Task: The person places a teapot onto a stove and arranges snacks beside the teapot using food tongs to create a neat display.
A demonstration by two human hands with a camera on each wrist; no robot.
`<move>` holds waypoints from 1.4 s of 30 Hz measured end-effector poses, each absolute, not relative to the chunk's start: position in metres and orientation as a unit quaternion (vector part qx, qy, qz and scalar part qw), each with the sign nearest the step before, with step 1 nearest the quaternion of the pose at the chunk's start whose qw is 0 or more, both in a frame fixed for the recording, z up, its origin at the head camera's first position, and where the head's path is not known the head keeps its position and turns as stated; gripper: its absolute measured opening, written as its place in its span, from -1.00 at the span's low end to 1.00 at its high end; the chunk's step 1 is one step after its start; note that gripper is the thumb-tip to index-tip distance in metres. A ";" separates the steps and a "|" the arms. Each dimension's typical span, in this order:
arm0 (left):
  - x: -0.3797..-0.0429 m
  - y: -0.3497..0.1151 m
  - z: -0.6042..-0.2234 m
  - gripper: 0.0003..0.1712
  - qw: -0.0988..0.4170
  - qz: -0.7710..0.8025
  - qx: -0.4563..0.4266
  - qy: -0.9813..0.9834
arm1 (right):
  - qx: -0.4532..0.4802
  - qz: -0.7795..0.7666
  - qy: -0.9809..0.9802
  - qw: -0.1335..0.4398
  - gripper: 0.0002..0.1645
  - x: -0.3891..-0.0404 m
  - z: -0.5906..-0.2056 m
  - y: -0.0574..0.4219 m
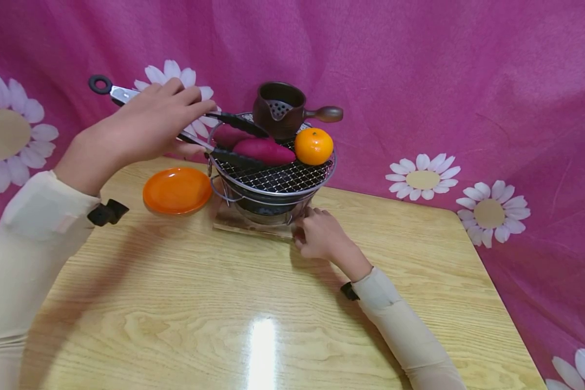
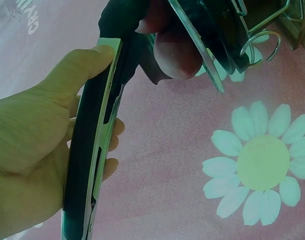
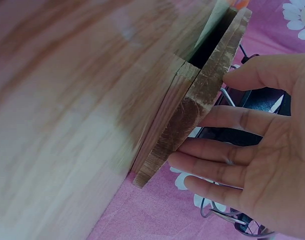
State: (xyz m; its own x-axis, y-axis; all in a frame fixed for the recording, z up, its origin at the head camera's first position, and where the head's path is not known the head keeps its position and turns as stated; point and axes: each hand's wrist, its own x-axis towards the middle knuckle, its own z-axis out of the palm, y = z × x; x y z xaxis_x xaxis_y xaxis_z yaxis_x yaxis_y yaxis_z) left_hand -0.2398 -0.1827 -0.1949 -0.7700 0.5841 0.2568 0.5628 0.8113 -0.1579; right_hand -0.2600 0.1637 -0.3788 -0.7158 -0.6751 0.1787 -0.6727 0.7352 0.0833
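Observation:
My left hand (image 1: 158,122) grips metal tongs (image 1: 125,94) with black handles and tips. The tongs' arms reach over the round wire grill (image 1: 285,177), one to each side of two purple sweet potatoes (image 1: 264,151) lying side by side on the mesh. In the left wrist view, the thumb presses along one arm of the tongs (image 2: 87,150) while fingertips show on the far side. My right hand (image 1: 319,235) is low at the grill's front right corner. Its fingertips touch the wooden board (image 3: 192,102) under the grill, fingers fairly straight in the right wrist view.
An orange mandarin (image 1: 314,146) sits on the mesh at the right. Behind it stands a dark brown side-handled pot (image 1: 278,122). An orange plate (image 1: 177,190) lies left of the grill on the wooden table (image 1: 185,303). Pink flowered cloth (image 1: 419,81) hangs behind.

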 end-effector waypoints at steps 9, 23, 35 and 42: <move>-0.238 -0.181 -0.194 -0.13 0.157 0.041 -0.311 -0.936 | 0.362 -0.009 -0.927 0.101 -0.80 -0.259 -0.378 0.164; -0.241 -0.180 -0.194 -0.15 0.177 0.036 -0.331 -0.926 | 0.363 -0.013 -0.926 0.101 -0.80 -0.260 -0.378 0.163; -0.242 -0.177 -0.197 -0.16 0.170 0.034 -0.332 -0.927 | 0.372 -0.011 -0.923 0.102 -0.77 -0.261 -0.378 0.161; -0.243 -0.178 -0.198 -0.13 0.166 0.029 -0.331 -0.928 | 0.371 -0.010 -0.922 0.106 -0.78 -0.260 -0.377 0.161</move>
State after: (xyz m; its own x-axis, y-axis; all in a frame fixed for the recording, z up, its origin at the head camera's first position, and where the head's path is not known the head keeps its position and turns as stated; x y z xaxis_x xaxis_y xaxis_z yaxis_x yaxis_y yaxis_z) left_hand -0.2426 -0.1784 -0.1980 -0.7253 0.6245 0.2897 0.6054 0.7789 -0.1634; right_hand -0.2601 0.1609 -0.3774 -0.7019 -0.6871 0.1877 -0.6828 0.7241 0.0972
